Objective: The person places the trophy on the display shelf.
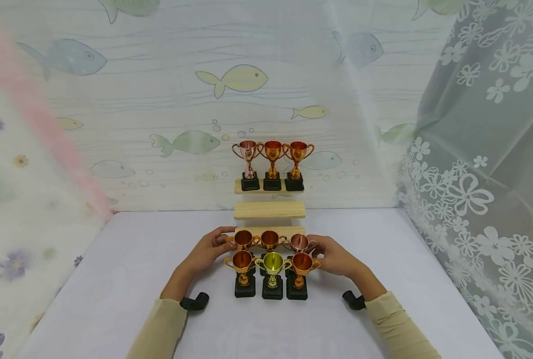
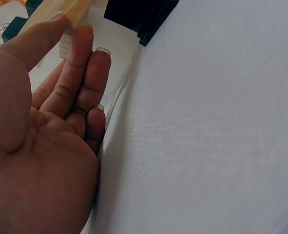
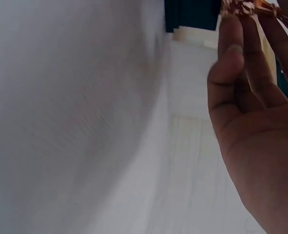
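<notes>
While hands [image 1: 208, 251] [image 1: 336, 257] flank six trophies [image 1: 272, 287], tabletop [image 1: 127, 264] spreads outward.

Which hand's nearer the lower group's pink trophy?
Right. The right hand is right beside the pink trophy, on its right; the left hand is farther off, left past two other trophies.

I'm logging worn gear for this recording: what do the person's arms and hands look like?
The left hand and right hand are bare, without gloves. Long, pale beige sleeves cover the forearms, with creases on the right one. Each wrist wears a black device with a bent, rounded body. No cables or markings show.
</notes>
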{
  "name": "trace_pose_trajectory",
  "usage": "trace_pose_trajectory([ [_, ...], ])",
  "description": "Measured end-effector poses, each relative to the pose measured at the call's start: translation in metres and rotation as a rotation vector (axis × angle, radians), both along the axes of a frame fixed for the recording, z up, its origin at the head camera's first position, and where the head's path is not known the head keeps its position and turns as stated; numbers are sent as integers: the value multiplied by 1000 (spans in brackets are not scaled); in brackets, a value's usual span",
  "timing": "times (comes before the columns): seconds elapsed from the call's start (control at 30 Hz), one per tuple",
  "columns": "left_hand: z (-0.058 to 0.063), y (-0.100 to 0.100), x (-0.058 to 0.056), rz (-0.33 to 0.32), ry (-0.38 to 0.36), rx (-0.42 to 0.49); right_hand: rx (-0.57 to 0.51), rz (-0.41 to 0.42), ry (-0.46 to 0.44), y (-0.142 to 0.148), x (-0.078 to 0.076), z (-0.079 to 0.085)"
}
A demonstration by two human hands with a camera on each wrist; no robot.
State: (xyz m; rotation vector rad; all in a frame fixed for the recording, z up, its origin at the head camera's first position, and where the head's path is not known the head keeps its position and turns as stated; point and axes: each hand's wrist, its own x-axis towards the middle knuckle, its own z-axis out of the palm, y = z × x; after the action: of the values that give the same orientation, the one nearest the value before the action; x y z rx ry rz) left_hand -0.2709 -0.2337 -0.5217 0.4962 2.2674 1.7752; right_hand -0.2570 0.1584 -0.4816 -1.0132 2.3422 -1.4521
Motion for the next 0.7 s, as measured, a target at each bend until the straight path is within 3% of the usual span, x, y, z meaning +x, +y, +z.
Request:
trace_pose_trajectory([
  [0.13,4,1,2,4,-3,-12,-6,-52,22,-5,2,-3],
  [0.33,0,0,2,5,-2,-25,9,-104,68,-9,5,-5],
  [0.57,2,0,3,19,-10,-27,28,-112,61,-13,14,10],
  [0.7,4,1,4,26,-20,-26,45,-122,58,-12,13,11],
])
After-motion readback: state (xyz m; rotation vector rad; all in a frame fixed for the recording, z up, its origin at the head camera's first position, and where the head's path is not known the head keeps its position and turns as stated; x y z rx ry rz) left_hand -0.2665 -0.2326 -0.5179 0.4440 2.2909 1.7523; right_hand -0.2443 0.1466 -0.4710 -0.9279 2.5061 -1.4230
